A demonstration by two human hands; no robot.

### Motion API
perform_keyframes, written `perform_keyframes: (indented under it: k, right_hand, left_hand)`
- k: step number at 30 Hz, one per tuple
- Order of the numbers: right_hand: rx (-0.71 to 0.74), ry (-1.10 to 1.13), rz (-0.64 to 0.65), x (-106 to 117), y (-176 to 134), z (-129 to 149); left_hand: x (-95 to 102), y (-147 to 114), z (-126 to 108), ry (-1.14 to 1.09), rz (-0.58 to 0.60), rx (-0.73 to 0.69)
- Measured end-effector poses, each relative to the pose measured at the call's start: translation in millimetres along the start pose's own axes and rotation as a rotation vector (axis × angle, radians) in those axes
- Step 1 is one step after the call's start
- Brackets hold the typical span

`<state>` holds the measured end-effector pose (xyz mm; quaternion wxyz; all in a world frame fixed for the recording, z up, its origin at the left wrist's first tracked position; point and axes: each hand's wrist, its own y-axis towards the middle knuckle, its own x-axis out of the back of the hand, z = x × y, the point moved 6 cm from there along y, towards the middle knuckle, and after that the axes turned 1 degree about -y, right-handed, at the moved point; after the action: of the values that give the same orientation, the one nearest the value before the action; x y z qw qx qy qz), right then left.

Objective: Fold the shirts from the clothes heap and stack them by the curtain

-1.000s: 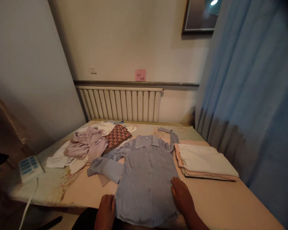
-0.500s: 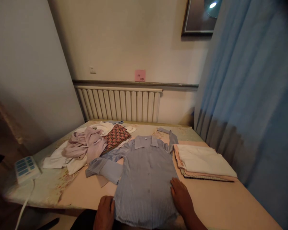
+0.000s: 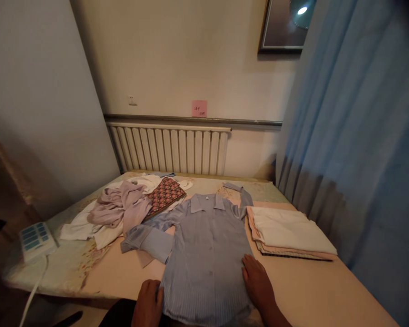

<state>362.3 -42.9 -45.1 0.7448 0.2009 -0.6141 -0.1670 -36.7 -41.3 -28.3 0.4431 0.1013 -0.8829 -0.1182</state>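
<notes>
A blue-grey button-up shirt [image 3: 204, 254] lies front side up before me, its collar toward the wall. One sleeve is bent out to the left; the other reaches up to the right. At the shirt's lower left edge my left hand [image 3: 147, 302] is closed, fingers curled and thumb against the fabric. My right hand [image 3: 258, 281] is closed over the right side edge, fingers bent and held together on the cloth. The fabric under both hands is hidden.
Left of the shirt is a heap of crumpled clothes [image 3: 121, 204] with a red patterned cloth [image 3: 166, 195]. Folded fabrics [image 3: 293, 231] are stacked on the right. A white power strip [image 3: 37, 240] with a cable sits at the table's left edge. A blue curtain [image 3: 347, 136] hangs at right.
</notes>
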Motion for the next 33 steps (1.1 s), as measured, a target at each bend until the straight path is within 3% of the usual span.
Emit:
perform_keyframes:
  k: [23,33]
  right_hand:
    - [0.016,-0.003,-0.035,-3.0,-0.7,-1.9]
    - [0.010,-0.009,-0.023,1.7,0.4,0.7]
  left_hand:
    - [-3.5,0.6,5.3,-0.010,-0.014,-0.004]
    - [-9.3,13.6,16.8,-0.025,-0.001,0.046]
